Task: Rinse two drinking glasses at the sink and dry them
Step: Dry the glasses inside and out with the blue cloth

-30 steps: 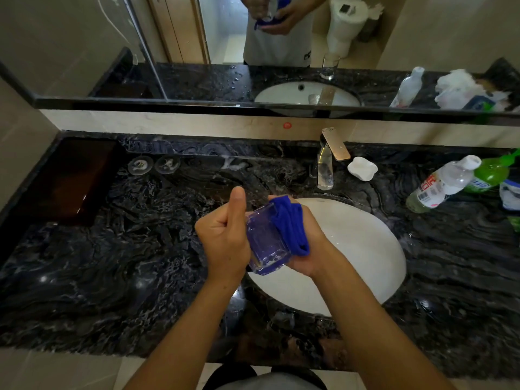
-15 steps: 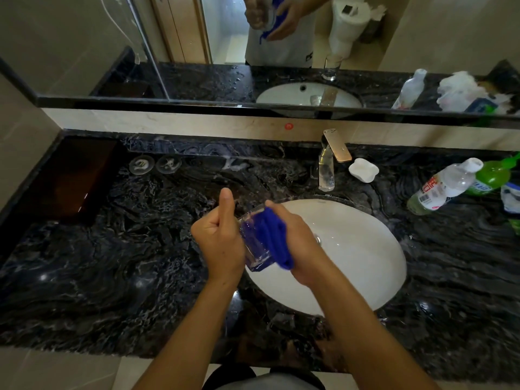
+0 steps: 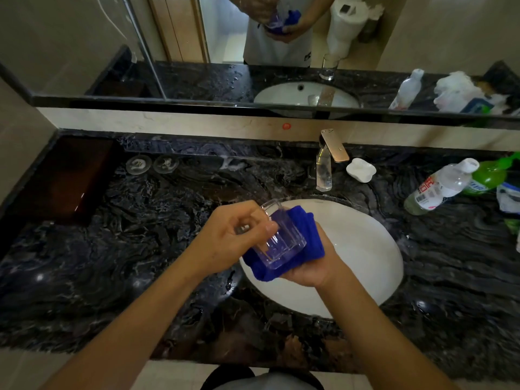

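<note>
1. The left hand (image 3: 233, 235) reaches in from the near left, forearm angled up toward the middle, palm turned down. Its fingers curl over the rim of a clear ribbed drinking glass (image 3: 278, 237) and grip it at the open end.
2. The glass lies tilted, mouth toward the far left and base toward the near right, held over the left edge of the white oval sink basin (image 3: 365, 257).
3. The right hand (image 3: 312, 263) comes from the near right, palm up, cupped under a folded blue microfibre cloth (image 3: 298, 246). The cloth wraps the underside and right side of the glass, and the hand is closed around both.
4. A second clear glass (image 3: 323, 173) stands upright on the black marbled stone countertop (image 3: 112, 263), just beside the gold-topped tap (image 3: 334, 144), far of the basin.
5. A small white soap dish (image 3: 361, 170) sits right of the tap.
6. A clear plastic bottle with a red label (image 3: 439, 187) and a green plastic bottle (image 3: 489, 175) lie at the far right.
</note>
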